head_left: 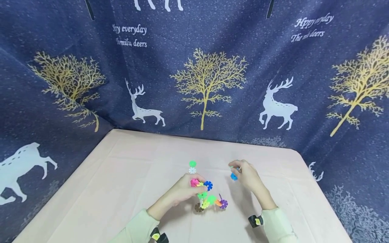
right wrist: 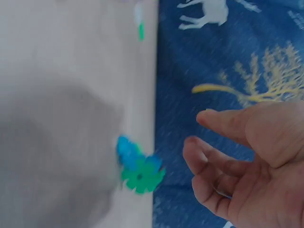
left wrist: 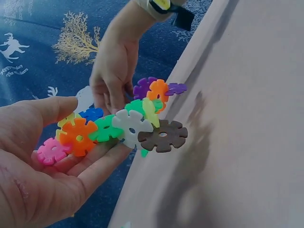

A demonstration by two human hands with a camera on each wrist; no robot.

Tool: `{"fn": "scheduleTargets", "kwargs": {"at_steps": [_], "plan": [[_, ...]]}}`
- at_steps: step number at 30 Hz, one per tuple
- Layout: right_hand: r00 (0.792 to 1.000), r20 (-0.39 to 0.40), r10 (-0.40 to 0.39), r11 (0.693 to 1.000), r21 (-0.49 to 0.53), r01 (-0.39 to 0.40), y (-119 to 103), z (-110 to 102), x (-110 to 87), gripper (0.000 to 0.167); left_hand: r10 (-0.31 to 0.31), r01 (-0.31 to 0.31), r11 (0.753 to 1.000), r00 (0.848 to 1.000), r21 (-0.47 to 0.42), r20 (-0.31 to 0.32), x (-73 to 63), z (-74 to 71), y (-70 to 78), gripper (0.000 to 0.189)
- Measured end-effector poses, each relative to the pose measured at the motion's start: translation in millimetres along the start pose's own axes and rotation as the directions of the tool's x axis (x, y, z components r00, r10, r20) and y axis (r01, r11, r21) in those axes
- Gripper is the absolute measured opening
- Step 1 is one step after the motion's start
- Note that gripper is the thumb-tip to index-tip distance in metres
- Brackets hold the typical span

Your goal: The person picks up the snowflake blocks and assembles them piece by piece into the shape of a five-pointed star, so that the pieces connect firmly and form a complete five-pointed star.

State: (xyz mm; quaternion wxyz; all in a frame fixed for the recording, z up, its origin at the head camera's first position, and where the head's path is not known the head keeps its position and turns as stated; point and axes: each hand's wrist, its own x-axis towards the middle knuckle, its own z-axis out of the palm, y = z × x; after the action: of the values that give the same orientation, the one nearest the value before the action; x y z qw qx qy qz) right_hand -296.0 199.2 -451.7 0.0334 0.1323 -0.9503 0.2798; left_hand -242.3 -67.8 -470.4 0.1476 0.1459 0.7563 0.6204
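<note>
My left hand [head_left: 186,187] holds a linked chain of flower-shaped plastic snowflake discs [left wrist: 108,127] between thumb and fingers. Pink, orange, yellow, blue, green, white, brown and purple discs make up the chain, slotted into one another at angles. Its brown disc [left wrist: 163,135] and purple disc [head_left: 223,204] stick out beyond the fingers. Over on the right, my right hand [head_left: 247,175] hovers above the table with thumb and fingertips apart. Nothing shows between them in the right wrist view. Below that hand are blue discs [right wrist: 127,151] and a green disc [right wrist: 142,176], close together and blurred.
Beyond the left hand, a green disc [head_left: 192,163] and a white disc [head_left: 192,170] lie close together on the pale pink tablecloth [head_left: 136,168]. A dark blue curtain [head_left: 182,111] printed with deer and trees hangs behind the table's far edge and along its sides.
</note>
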Motion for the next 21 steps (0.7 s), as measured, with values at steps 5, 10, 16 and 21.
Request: {"fn": "scheduleTargets", "kwargs": {"at_steps": [5, 10, 16, 21], "plan": [[0.998, 0.016, 0.06, 0.997, -0.048, -0.059, 14.6, 3.4, 6.1, 0.023, 0.002, -0.002, 1.0, 1.0, 0.029, 0.013, -3.1, 0.2, -0.3, 0.027], [0.994, 0.035, 0.106, 0.991, -0.082, -0.103, 21.6, 8.5, 7.7, 0.024, 0.002, -0.002, 1.0, 1.0, 0.02, 0.019, -4.9, -0.6, -1.4, 0.026], [0.989, 0.039, 0.14, 0.988, -0.072, -0.137, 30.4, 16.5, 7.3, 0.021, -0.005, 0.004, 1.0, 0.999, 0.011, 0.042, -5.8, -1.8, -1.9, 0.025], [0.983, 0.032, 0.181, 0.983, -0.043, -0.179, 32.6, 19.6, 3.7, 0.016, 0.005, -0.005, 1.0, 0.999, 0.007, 0.044, -6.5, -2.6, -2.0, 0.024]]}}
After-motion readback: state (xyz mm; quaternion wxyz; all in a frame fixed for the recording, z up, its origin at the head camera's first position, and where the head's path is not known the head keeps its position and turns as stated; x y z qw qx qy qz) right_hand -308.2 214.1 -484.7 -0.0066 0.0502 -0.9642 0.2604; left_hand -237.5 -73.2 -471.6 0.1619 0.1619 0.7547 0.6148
